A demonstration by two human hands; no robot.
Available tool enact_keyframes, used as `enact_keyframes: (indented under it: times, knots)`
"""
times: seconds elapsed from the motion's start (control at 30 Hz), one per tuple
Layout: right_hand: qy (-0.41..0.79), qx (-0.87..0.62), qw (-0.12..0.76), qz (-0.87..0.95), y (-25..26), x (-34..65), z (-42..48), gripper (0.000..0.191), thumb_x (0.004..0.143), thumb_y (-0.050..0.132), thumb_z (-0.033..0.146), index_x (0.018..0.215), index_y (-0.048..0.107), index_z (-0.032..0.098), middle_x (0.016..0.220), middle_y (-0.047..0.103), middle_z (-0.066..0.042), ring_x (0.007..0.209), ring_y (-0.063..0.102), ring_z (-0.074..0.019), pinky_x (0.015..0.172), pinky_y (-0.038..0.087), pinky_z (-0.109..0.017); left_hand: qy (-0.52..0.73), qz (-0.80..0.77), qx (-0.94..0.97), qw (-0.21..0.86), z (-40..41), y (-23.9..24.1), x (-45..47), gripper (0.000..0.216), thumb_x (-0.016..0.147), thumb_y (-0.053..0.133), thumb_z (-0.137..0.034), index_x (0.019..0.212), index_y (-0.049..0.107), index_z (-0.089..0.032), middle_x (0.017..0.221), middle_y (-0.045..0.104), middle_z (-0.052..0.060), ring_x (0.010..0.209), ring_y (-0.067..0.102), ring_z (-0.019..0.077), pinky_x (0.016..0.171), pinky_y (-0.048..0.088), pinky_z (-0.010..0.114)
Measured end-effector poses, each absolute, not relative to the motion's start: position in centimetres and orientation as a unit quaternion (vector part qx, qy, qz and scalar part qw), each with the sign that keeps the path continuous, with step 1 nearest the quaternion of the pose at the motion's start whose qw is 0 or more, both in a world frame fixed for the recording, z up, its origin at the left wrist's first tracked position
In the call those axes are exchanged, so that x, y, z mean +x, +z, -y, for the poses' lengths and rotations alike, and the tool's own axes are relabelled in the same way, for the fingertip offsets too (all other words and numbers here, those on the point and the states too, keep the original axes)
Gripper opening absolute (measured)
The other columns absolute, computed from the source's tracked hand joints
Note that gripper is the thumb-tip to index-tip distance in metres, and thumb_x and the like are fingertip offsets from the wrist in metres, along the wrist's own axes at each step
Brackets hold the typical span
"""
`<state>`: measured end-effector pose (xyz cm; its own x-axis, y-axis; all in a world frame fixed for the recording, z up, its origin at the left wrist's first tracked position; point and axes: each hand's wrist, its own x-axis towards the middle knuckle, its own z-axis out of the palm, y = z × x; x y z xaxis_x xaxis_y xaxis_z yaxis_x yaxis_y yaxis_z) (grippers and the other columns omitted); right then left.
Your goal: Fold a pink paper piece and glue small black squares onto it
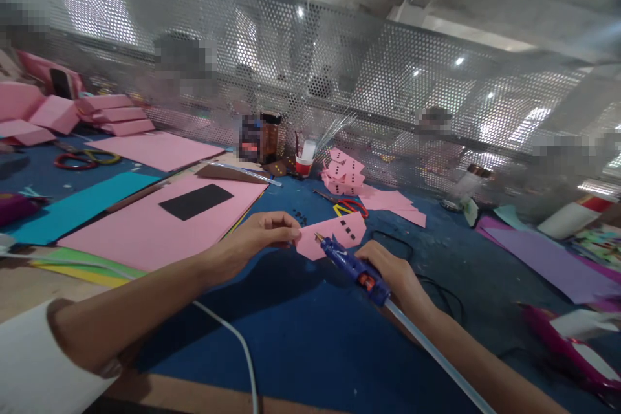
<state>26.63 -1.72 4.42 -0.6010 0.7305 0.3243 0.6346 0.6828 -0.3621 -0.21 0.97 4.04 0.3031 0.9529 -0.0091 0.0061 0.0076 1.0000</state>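
A small pink paper piece (310,246) with several black squares near its right end is pinched at its left edge by my left hand (272,231). My right hand (395,268) is wrapped round a blue hot glue gun (347,265), with a long clear glue stick (431,349) coming out of its back. The gun's metal nozzle sits over the middle of the pink piece; whether it touches the paper I cannot tell. Tiny black bits (299,215) lie on the blue table cover (291,330) just beyond my left fingertips.
Left are large pink sheets (140,233), a black rectangle (196,201), a teal strip (87,207) and scissors (87,159). Ahead stand a paper cup (304,167), stacked dotted pink pieces (343,173) and red-yellow scissors (352,208). Purple sheets (548,259) lie right. A perforated metal screen (291,45) runs behind.
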Motion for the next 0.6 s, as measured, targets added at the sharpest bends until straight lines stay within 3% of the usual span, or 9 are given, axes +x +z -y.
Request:
enact_keyframes:
  times: [0.6]
  knots:
    - [0.115,-0.361,0.231,0.896,4.53,26.37,1.96,0.025,0.079,0.048,0.010,0.100,0.054,0.023,0.093,0.058,-0.004,0.081,0.059,-0.0159,0.070,0.044,-0.022,0.387,-0.414,0.580,0.586,-0.97,3.70,-0.20,0.020,0.074,0.068,-0.035,0.081,0.067,-0.017,0.084,0.068,0.005,0.082,0.061,0.0183,0.080,0.046,0.032]
